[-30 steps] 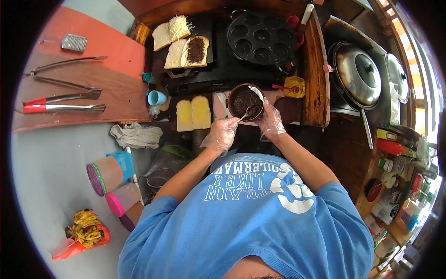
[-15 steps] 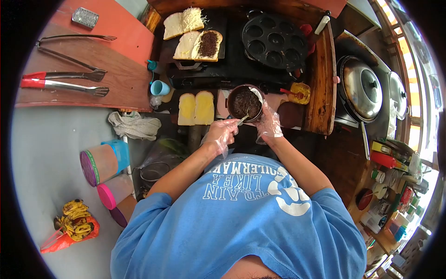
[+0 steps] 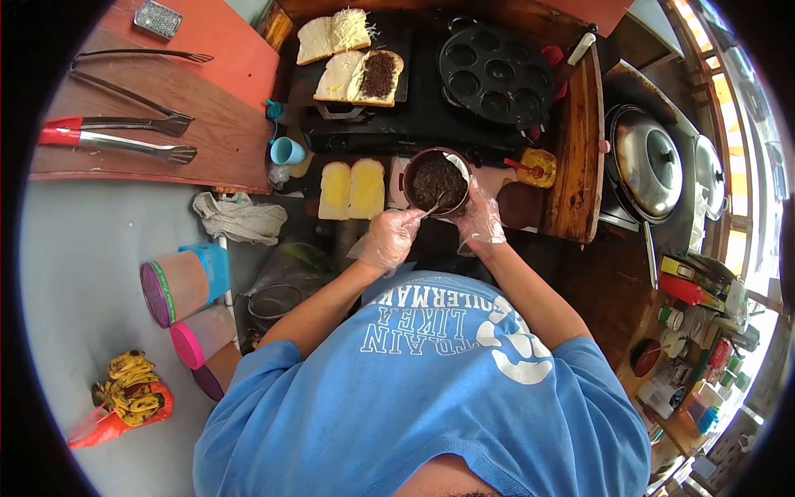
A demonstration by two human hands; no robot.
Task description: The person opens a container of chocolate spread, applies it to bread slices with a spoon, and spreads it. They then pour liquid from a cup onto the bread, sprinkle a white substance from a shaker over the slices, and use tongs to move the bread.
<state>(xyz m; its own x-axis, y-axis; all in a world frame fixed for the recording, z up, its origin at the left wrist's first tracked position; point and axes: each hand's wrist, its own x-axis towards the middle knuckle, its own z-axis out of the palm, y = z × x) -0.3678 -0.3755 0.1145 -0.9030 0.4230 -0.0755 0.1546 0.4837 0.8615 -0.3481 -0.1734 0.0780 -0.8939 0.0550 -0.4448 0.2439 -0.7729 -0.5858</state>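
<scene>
The dark bowl [image 3: 408, 183] is sitting directly in front of the person, over the near edge of the worktop [image 3: 509, 176], and is holding a dark brown filling [image 3: 434, 179]. The spoon [image 3: 432, 210] is leaning in over the rim at about five to six o'clock, its tip sinking into the filling, so working the filling with the spoon appears to be the step in hand. Doing it well is probably a matter of bracing the bowl against the spoon's push, tilting the handle low and drawing the tip along the wall, so that nothing is spilling over the rim.

The left hand [image 3: 387, 238] is closing its grip snugly on the spoon's handle. The right hand [image 3: 480, 217] is cupping the bowl from four o'clock, its grip partly open, spread to the width of the wall. Both are wearing clear gloves. Yellow-spread bread slices [image 3: 351, 190] are lying beside the bowl at nine o'clock.
</scene>
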